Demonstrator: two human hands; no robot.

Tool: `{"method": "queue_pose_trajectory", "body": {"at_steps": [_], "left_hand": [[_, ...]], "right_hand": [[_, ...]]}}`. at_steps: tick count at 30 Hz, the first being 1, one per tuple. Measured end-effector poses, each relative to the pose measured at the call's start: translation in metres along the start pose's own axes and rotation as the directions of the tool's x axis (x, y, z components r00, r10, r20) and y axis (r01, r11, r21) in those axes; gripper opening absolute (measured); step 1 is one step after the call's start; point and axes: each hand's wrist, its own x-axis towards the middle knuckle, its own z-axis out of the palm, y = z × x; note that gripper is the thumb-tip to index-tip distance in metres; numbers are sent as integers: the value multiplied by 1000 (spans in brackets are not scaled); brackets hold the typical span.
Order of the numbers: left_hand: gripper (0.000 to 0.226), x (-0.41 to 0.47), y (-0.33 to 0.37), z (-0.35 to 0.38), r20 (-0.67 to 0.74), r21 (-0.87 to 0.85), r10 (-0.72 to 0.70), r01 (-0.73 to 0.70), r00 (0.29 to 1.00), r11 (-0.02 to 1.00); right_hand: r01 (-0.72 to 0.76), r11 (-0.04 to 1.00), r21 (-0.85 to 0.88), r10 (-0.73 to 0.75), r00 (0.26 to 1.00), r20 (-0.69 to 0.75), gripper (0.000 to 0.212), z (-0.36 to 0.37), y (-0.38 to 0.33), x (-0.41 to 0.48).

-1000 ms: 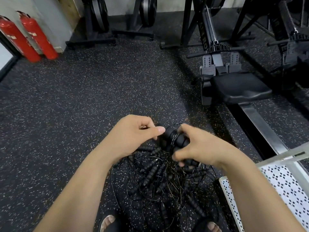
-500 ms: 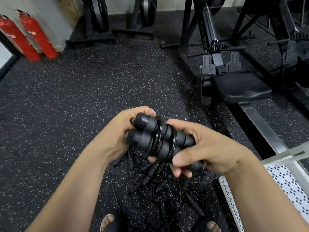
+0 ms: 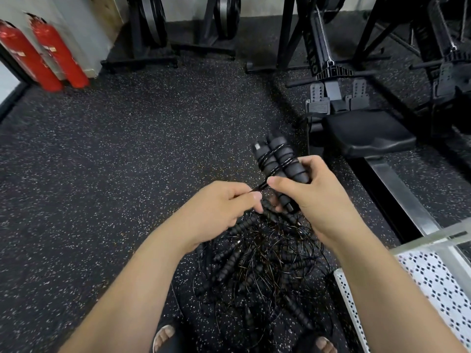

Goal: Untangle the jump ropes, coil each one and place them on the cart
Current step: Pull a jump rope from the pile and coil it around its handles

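A pair of black foam jump rope handles (image 3: 276, 159) with thin cable wound round them points up and away from me. My right hand (image 3: 313, 197) grips the lower part of this pair. My left hand (image 3: 219, 210) pinches the cable (image 3: 260, 187) where it leaves the handles, just left of my right thumb. Below both hands a tangled pile of black jump ropes (image 3: 260, 261) lies on the speckled floor, with several handles and wire loops mixed together. The white perforated cart (image 3: 433, 281) shows at the lower right, and my right forearm crosses its corner.
A rowing machine with a black seat (image 3: 367, 133) and steel rail (image 3: 402, 200) runs along the right. Two red fire extinguishers (image 3: 43, 54) stand at the far left wall. Black rack bases (image 3: 142, 59) line the back. My sandalled feet (image 3: 163, 337) are beside the pile.
The handle pair has swung from lying crosswise in both hands to pointing up and to the right in my right hand. My left hand has let go of the handles and now pinches the cable.
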Motion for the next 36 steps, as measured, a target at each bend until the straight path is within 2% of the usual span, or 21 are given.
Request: {"method": "queue_pose_trajectory", "body": {"at_steps": [2, 6, 9, 11, 15, 18, 20, 22, 23, 24, 26, 28, 30, 31, 32, 34, 36], "left_hand": [[30, -2, 1, -3, -20, -1, 17, -17, 1000, 1000], [27, -5, -2, -14, -120, -54, 75, -82, 990, 995], [32, -3, -6, -22, -200, -93, 133, -154, 971, 984], [32, -2, -9, -25, -227, -93, 158, -183, 961, 979], [25, -1, -12, -27, -210, -76, 173, -193, 962, 978], [18, -2, -13, -32, -185, -138, 178, -205, 967, 969], [19, 0, -12, -32, -132, -218, 141, -168, 981, 961], [20, 4, -13, -29, -48, -449, 42, -59, 998, 891], [16, 4, -14, -27, -39, -510, 3, -22, 999, 860], [16, 6, -16, -26, -97, -457, -10, -36, 995, 889], [24, 8, -20, -21, -223, -206, 51, -98, 973, 974], [40, 8, -18, -12, -239, -195, 23, -71, 971, 978], [40, 12, -18, -4, -192, -220, 13, -56, 981, 974], [35, 14, -17, -1, -176, -178, 12, -44, 984, 983], [31, 15, -15, 2, -150, -107, 19, -35, 988, 994], [38, 13, -11, 4, -100, 112, 29, -17, 995, 994], [41, 10, -9, 5, -60, 204, 15, -2, 998, 979]], "right_hand": [[-34, 995, -97, 36, 999, 20, 49, -4, 4, 2], [-50, 954, -297, 94, 986, 135, 49, -10, 9, 3], [-119, 927, -356, 242, 915, 322, 48, -11, 9, 0], [-145, 921, -363, 314, 827, 467, 47, -8, 5, -6], [-101, 928, -359, 325, 689, 647, 42, -7, -12, -18], [-83, 955, -283, 272, 623, 734, 37, -13, -20, -22], [-90, 981, -171, 190, 612, 768, 37, -17, -21, -23], [-112, 993, -39, 100, 621, 778, 39, -19, -19, -21], [-123, 992, 28, 56, 629, 775, 42, -20, -19, -20], [-131, 987, 90, 14, 636, 772, 47, -21, -19, -19], [-135, 972, 194, -58, 659, 750, 56, -20, -18, -17], [-121, 958, 260, -94, 724, 683, 62, -18, -16, -15], [-100, 952, 290, -91, 812, 576, 64, -14, -14, -13], [-84, 951, 296, -83, 855, 511, 63, -11, -14, -12], [-71, 951, 301, -74, 894, 441, 62, -9, -15, -11], [-41, 951, 306, -57, 951, 303, 59, -7, -14, -8], [11, 971, 240, -56, 982, 183, 58, -8, -10, -3]]}}
